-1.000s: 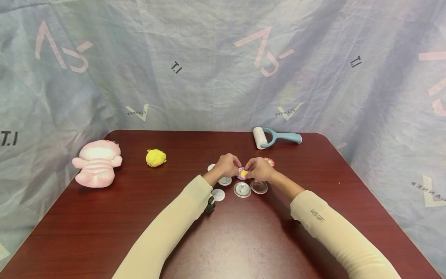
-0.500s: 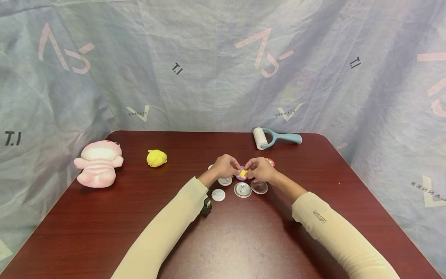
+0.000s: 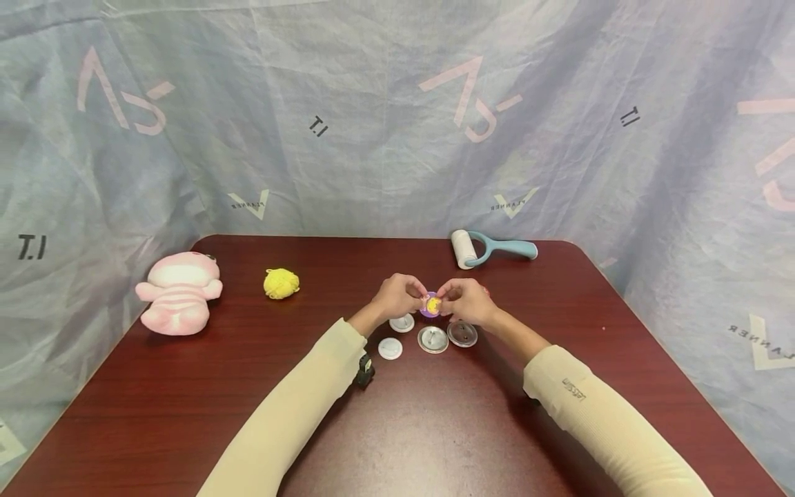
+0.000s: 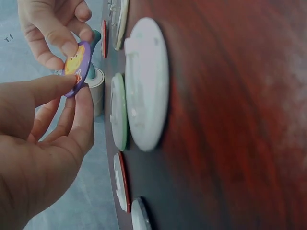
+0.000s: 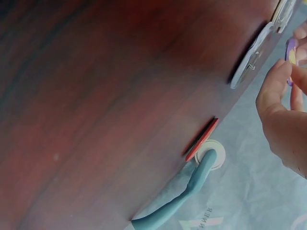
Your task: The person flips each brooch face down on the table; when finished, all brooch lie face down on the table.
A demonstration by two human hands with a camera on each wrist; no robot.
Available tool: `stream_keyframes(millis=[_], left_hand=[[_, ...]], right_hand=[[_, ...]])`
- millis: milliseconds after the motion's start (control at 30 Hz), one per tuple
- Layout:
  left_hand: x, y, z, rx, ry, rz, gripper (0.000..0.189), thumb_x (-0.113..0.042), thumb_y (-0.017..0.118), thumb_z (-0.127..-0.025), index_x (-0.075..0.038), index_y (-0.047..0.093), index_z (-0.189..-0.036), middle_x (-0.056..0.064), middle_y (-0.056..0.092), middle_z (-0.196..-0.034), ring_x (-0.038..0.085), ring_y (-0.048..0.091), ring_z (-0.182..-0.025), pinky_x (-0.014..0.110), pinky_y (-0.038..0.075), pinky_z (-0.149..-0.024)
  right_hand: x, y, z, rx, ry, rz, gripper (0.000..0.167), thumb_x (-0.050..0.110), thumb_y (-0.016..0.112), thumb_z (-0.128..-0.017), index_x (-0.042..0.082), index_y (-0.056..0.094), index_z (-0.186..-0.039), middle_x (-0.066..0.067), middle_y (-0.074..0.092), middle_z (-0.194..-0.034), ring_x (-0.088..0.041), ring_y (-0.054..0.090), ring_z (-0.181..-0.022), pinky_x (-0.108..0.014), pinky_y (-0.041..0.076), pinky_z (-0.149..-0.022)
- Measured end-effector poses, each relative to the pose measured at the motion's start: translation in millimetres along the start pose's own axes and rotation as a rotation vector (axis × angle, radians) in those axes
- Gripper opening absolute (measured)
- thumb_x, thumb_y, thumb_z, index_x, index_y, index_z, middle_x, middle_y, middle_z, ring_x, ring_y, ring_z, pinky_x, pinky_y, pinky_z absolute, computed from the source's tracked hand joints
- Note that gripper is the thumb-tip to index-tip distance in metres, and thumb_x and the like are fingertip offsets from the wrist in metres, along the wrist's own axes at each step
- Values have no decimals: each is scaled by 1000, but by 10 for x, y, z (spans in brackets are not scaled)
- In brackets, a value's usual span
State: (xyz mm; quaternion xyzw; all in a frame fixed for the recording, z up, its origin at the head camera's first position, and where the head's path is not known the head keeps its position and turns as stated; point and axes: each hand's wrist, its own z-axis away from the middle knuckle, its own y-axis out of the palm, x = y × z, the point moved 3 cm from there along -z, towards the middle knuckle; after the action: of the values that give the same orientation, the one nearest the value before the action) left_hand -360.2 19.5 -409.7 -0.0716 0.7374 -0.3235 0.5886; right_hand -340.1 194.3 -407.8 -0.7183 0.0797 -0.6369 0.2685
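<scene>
A round purple pin badge (image 4: 85,64) with a yellow figure on its face is held between both hands above the table. My left hand (image 3: 397,297) pinches its left edge, thumb on the printed face and fingers behind, as the left wrist view shows. The right hand (image 3: 467,301) pinches the opposite edge. Below the hands lie several badges with their pin backs up: a white-backed badge (image 3: 390,348), another badge (image 3: 401,322), a silver-backed badge (image 3: 433,339) and a clear-looking one (image 3: 462,333). A red badge (image 5: 201,139) lies partly hidden behind my right hand in the head view.
A blue-handled lint roller (image 3: 491,247) lies at the back of the brown table (image 3: 385,442). On the left are a yellow yarn ball (image 3: 281,284) and a pink plush toy (image 3: 180,293). A printed grey cloth (image 3: 373,159) hangs behind the table.
Both hands keep their pinch on the purple badge, which has risen slightly. The left forearm has shifted a little to the left. The whole head view has moved slightly.
</scene>
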Motion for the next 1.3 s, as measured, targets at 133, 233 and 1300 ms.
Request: stream_keyframes(millis=[133,233,1300], left_hand=[[13,6,9,-13,-15,92,17,4,74,-82,0,69,-98,12,74,-89,20,71,-71,26,57,-63],[20,9,11,-23,-30,143,20,5,74,-82,1,68,-101,14,74,-92,26,72,-74,30,59,-64],[2,1,69,-11,-60,154,8,-10,75,-86,-5,76,-91,1,69,-76,11,60,-69,22,46,-62]], right_hand=[[2,-1,1,-25,2,11,22,-8,70,-83,-8,62,-103,-17,67,-86,-22,68,-70,-32,57,-55],[-3,-2,-4,-42,7,11,24,-7,71,-83,-7,61,-106,-16,66,-87,-22,68,-70,-31,57,-55],[-36,-49,36,-47,58,28,13,5,70,-87,-1,71,-99,-21,72,-88,-27,70,-62,-33,53,-46]])
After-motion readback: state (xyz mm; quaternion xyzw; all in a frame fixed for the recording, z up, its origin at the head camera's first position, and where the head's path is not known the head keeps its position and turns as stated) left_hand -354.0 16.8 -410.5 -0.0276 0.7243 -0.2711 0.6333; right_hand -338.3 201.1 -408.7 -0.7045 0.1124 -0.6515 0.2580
